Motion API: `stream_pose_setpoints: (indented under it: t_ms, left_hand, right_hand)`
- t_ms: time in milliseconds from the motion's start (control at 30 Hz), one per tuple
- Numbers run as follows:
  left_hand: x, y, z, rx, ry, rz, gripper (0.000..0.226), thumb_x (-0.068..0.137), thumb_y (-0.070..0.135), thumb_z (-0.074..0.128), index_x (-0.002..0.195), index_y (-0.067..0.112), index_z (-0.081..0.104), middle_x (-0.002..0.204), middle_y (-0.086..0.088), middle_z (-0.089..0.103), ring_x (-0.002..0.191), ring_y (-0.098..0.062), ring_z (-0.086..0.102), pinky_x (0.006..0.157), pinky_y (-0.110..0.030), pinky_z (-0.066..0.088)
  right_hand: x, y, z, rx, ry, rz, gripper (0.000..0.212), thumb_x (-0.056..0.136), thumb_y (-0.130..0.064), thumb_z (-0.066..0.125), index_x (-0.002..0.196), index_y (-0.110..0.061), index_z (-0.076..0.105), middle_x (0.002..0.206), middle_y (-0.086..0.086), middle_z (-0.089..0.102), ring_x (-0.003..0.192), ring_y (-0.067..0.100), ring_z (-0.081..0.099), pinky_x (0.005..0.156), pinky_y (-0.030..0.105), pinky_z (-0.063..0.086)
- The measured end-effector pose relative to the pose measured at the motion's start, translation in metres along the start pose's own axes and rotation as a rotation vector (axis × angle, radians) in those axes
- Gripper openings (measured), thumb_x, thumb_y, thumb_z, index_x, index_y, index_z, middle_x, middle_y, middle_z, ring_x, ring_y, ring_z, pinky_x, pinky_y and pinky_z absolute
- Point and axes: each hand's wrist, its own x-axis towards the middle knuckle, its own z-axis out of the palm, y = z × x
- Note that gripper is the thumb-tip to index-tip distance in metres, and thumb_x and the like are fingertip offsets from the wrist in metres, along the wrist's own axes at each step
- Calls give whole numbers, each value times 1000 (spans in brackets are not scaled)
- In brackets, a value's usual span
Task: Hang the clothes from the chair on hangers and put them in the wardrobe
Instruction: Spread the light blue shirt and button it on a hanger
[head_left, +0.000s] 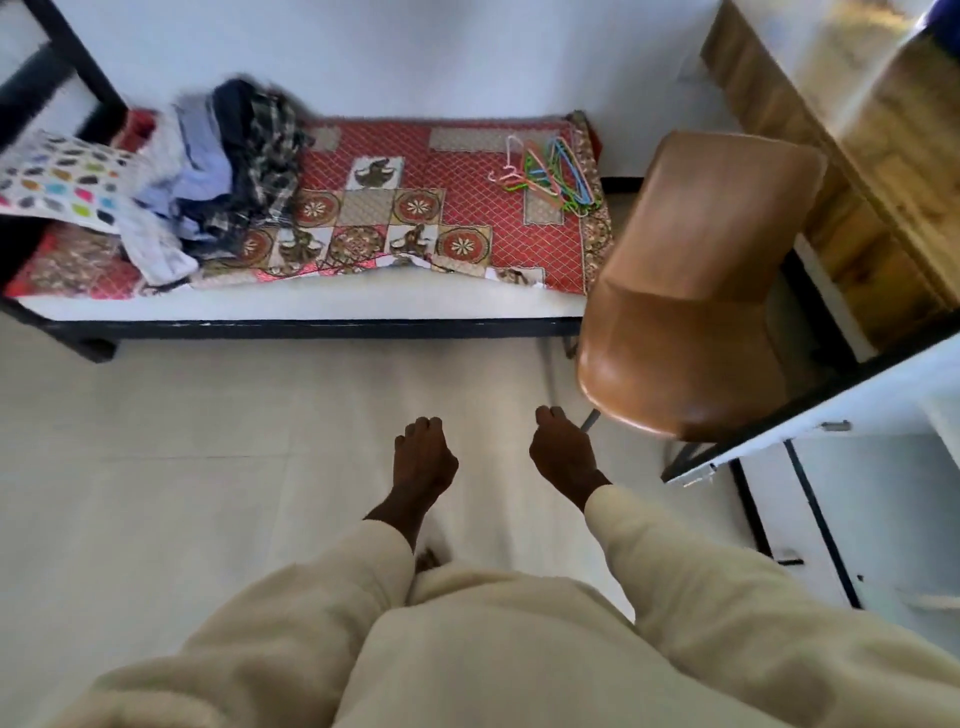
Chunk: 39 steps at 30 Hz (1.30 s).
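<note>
Both hands, left hand (423, 457) and right hand (563, 452), loosely curled, empty. Next: fetch hangers (545, 169) at bed (311, 306) end near chair (696, 291).

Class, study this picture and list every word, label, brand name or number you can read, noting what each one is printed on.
None: no readable text shows in this view.
The bedspread carries only flower and figure patterns.
The pillow carries only coloured spots.
The chair, hangers and pile of clothes show no label or print.
</note>
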Motion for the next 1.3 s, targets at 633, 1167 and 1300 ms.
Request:
stream_pose_setpoints:
  t_ms: [633,1167,1300]
  left_hand:
    - [264,-201,-147,-23,45,-226,35,87,11,47,122,8,50,122,-10,52,112,-29,51,95,-38,36]
    - [538,-289,-273,-26,7,-365,41,86,11,51,128,8,47,130,-12,51,117,-32,52,96,-40,41]
    - [588,-329,-277,4,-73,-308,40,87,14,52,126,8,47,125,-13,53,114,-32,54,92,-39,43]
  right_hand:
    - [344,-236,-57,229,-10,-172,27,90,-4,47,116,-6,53,110,12,58,85,35,62,67,37,48]
    - [641,-353,-120,81,-183,-324,48,91,-5,50,138,-4,40,134,18,47,106,42,60,77,43,48]
    - [689,-390,-98,89,-231,-319,44,87,-2,49,131,-3,46,134,16,47,108,37,58,74,44,50]
